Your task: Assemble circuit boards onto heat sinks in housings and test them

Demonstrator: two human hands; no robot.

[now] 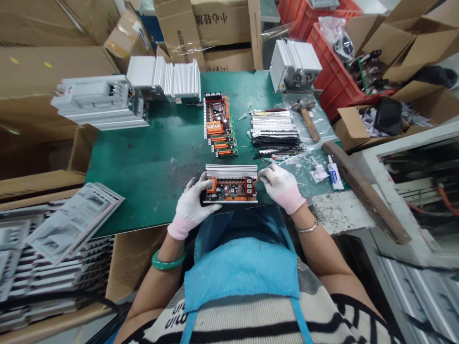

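In front of my body, at the table's near edge, lies a silver finned heat sink (231, 170) with a circuit board (231, 188) set in it. My left hand (192, 203), in a white glove with a pink cuff, grips the left end of this heat sink, thumb along the near side. My right hand (281, 186), gloved alike, is beside the right end with its fingertips pinched together; whatever they hold is too small to make out. Beyond the heat sink stands a row of further circuit boards (218, 122), overlapping one another.
Metal strips (272, 124) and black strips lie right of the boards. Near them are a hammer (309, 119), a glue tube (334, 173) and a wooden bar (366, 191). Finished-looking heat sink housings (103, 102) stand at the back left. Red crates (322, 67) and cartons flank the green table (143, 177).
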